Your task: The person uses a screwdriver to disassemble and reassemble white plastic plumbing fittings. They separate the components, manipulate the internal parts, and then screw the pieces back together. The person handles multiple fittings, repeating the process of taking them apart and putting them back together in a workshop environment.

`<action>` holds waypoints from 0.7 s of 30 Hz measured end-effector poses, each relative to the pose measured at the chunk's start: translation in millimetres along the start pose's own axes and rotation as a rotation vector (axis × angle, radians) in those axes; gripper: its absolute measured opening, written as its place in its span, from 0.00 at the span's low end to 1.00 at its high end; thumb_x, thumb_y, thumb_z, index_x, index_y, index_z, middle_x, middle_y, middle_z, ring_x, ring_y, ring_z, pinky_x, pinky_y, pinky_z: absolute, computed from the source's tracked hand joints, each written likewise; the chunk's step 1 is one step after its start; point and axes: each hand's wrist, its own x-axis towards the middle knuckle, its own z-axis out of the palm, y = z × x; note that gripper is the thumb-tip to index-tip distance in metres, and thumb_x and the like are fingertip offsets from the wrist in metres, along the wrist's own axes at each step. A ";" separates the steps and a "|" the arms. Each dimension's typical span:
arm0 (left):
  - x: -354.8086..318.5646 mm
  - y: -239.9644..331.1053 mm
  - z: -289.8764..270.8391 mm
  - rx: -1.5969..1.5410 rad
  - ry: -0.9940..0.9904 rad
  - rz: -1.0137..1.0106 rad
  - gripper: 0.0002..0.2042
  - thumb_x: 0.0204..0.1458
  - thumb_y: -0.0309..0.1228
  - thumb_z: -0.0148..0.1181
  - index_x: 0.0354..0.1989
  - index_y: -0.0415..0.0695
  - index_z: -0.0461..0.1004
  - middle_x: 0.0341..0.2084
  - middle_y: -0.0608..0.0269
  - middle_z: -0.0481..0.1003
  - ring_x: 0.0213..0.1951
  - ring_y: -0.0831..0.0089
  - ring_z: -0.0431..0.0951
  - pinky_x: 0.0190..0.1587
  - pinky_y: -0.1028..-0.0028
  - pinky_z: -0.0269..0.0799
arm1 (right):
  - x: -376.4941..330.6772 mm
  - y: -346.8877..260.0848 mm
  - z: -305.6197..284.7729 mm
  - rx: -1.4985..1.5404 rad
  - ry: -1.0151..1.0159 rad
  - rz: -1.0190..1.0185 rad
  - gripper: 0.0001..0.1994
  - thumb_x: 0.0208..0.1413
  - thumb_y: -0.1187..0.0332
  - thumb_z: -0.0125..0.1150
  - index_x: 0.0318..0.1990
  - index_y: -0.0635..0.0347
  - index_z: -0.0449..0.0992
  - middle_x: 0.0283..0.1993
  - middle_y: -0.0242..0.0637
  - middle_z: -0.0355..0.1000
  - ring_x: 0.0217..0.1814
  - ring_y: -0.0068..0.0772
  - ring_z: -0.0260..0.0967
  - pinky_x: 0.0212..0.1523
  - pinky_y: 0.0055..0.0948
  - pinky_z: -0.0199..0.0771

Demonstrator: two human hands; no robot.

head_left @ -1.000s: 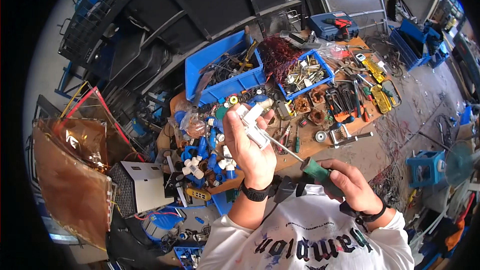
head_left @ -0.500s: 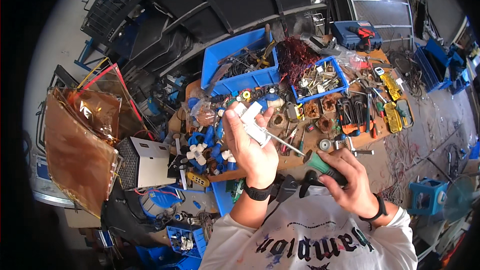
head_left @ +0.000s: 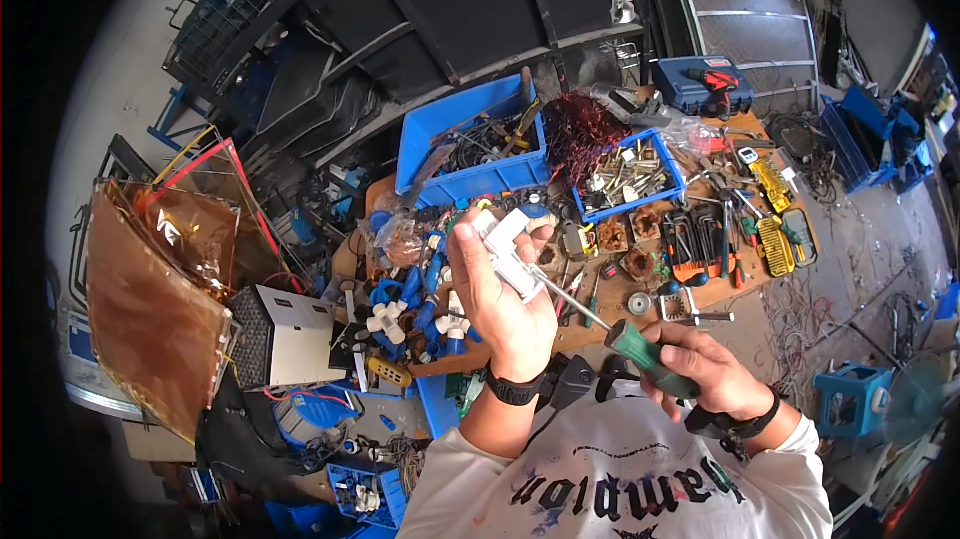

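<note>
Right now my left hand [head_left: 505, 304] grips the small white plastic part [head_left: 508, 251] above the cluttered bench [head_left: 600, 324], while my right hand [head_left: 700, 371] clasps the green-handled screwdriver [head_left: 640, 351], tip at the part, screw seemingly not finished.

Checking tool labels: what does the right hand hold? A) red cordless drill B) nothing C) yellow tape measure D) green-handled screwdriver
D: the right hand grips the green-handled screwdriver, its metal shaft running up to the small white plastic part held in the left hand.
</note>
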 end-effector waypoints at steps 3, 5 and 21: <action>-1.0 -2.9 2.6 0.002 -0.051 0.001 0.17 0.60 0.47 0.51 0.47 0.48 0.68 0.33 0.69 0.70 0.26 0.79 0.67 0.42 0.63 0.74 | -2.2 2.3 -4.3 0.325 -0.080 0.005 0.14 0.61 0.64 0.54 0.49 0.64 0.67 0.36 0.38 0.70 0.22 0.22 0.66 0.15 0.18 0.63; -0.5 -4.2 5.2 -0.024 -0.015 0.008 0.15 0.62 0.45 0.47 0.45 0.46 0.67 0.32 0.67 0.68 0.26 0.78 0.67 0.39 0.64 0.75 | -1.9 5.1 -6.9 0.314 -0.074 -0.068 0.13 0.61 0.65 0.53 0.48 0.64 0.67 0.38 0.38 0.70 0.22 0.22 0.66 0.15 0.18 0.64; -3.9 -4.4 16.7 -0.013 -0.008 0.018 0.16 0.62 0.45 0.47 0.42 0.44 0.67 0.31 0.67 0.67 0.25 0.77 0.66 0.37 0.64 0.75 | -13.6 12.6 -6.3 -0.039 0.130 -0.198 0.18 0.62 0.62 0.51 0.52 0.67 0.69 0.38 0.33 0.72 0.35 0.21 0.70 0.33 0.20 0.71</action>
